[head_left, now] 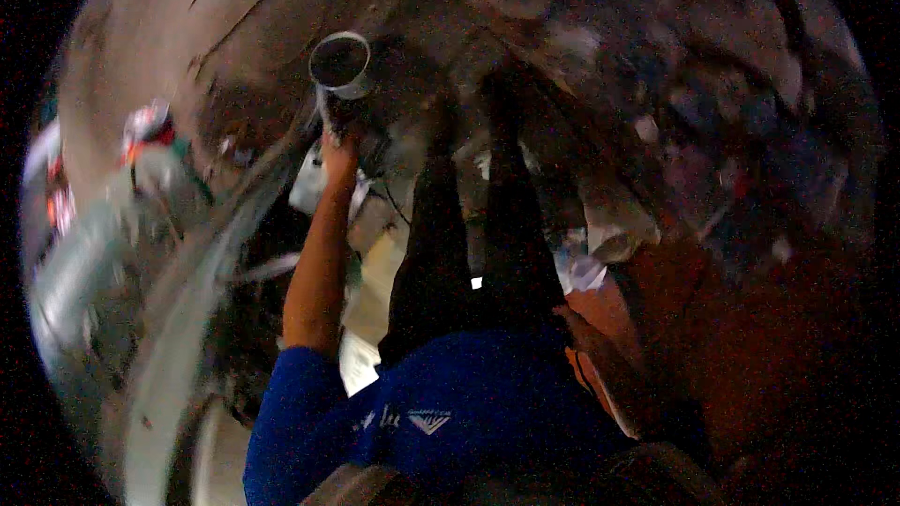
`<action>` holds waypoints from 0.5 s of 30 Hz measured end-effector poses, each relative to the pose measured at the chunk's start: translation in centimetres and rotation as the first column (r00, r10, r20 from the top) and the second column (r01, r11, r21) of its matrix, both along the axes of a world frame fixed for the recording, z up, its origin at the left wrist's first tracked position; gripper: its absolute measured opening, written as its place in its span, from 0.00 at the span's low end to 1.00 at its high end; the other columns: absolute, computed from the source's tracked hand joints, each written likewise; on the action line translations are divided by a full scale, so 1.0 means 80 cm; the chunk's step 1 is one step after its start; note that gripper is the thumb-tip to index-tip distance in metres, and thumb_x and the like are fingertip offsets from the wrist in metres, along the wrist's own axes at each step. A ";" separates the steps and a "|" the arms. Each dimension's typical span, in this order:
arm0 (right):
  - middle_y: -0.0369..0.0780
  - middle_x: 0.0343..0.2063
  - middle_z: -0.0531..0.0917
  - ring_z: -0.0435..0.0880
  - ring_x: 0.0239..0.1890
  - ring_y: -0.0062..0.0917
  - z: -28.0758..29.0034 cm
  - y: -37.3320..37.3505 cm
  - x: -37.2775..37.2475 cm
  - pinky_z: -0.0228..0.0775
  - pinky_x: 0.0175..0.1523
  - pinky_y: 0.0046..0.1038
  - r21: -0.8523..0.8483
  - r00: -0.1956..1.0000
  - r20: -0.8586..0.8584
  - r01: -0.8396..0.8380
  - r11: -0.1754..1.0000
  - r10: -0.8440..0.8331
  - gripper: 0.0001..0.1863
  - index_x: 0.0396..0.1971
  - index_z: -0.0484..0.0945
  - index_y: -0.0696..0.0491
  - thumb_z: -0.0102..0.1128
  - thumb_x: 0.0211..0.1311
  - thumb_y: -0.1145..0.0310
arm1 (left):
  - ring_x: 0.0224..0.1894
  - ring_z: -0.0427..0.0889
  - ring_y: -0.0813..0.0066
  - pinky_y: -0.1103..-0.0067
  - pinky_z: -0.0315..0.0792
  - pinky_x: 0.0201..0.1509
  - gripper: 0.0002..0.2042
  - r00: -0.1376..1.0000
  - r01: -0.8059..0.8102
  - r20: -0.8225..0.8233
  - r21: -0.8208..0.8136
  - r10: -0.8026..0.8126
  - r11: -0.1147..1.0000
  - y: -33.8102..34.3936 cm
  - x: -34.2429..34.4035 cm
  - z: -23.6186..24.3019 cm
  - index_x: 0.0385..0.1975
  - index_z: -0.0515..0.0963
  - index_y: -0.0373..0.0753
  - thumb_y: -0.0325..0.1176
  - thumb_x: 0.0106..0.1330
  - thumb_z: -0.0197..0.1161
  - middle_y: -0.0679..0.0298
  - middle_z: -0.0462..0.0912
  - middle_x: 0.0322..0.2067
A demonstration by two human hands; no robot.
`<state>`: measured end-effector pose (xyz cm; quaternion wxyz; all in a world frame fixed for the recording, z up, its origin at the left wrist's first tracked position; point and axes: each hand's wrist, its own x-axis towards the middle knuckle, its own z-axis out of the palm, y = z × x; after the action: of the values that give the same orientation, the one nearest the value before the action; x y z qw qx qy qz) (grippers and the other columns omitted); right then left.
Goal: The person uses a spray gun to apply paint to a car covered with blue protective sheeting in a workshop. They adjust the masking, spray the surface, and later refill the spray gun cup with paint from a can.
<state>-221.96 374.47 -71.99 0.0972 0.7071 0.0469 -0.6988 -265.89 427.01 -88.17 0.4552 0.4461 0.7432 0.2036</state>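
My left arm reaches forward over the dark ground. At its end my left hand (340, 147) is closed around the handle of a round, pale-rimmed long-handled pan (355, 87). The pan's inside looks dark, and I cannot make out whether anything is in it. What appears to be my right hand (565, 319) is low beside my right thigh, in deep shadow. Its fingers do not show clearly enough to tell their shape or whether they hold anything.
A pale box-like thing (307, 183) lies beside my left wrist. Bulging grey-green sacks or sheeting (89, 272) fill the left side. Mixed rubble and litter (712, 131) cover the ground at the right. Near my right leg is a reddish-brown surface (750, 347). The picture is dim and blurred.
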 end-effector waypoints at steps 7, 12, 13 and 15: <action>0.43 0.51 0.75 0.77 0.46 0.30 -0.033 -0.123 -0.181 0.72 0.41 0.32 0.147 0.848 -0.088 0.530 0.835 -0.523 0.28 0.64 0.63 0.51 0.56 0.67 0.58 | 0.53 0.76 0.64 0.70 0.75 0.50 0.27 0.676 0.711 0.353 -0.082 -0.647 0.698 0.045 0.095 -0.022 0.64 0.62 0.36 0.29 0.66 0.61 0.57 0.77 0.54; 0.41 0.46 0.77 0.78 0.43 0.28 -0.074 -0.232 -0.256 0.74 0.37 0.31 0.356 0.370 0.020 0.865 0.352 -0.929 0.25 0.62 0.66 0.50 0.58 0.66 0.64 | 0.51 0.77 0.63 0.67 0.74 0.53 0.29 0.234 0.966 0.181 -0.152 -0.955 0.208 0.006 0.101 -0.129 0.67 0.60 0.39 0.33 0.67 0.61 0.57 0.73 0.58; 0.41 0.44 0.78 0.78 0.42 0.28 -0.066 -0.213 -0.254 0.74 0.37 0.32 0.328 0.309 0.127 0.884 0.334 -0.943 0.24 0.60 0.67 0.51 0.59 0.65 0.66 | 0.50 0.77 0.63 0.67 0.73 0.54 0.30 -0.201 0.975 -0.040 -0.101 -0.979 -0.197 0.017 0.088 -0.188 0.68 0.59 0.40 0.34 0.68 0.61 0.56 0.72 0.59; 0.40 0.44 0.78 0.77 0.44 0.29 -0.052 -0.184 -0.245 0.73 0.42 0.33 0.485 0.045 -0.066 0.875 0.008 -0.997 0.22 0.57 0.69 0.53 0.58 0.65 0.67 | 0.49 0.78 0.63 0.66 0.73 0.54 0.31 -0.530 0.847 -0.176 -0.074 -0.829 -0.526 0.009 0.074 -0.273 0.69 0.59 0.41 0.37 0.68 0.61 0.56 0.70 0.61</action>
<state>-241.59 359.76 -76.12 -0.5405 0.6469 -0.3170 -0.4346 -259.95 427.70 -110.02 0.3137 0.9047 -0.0091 -0.2881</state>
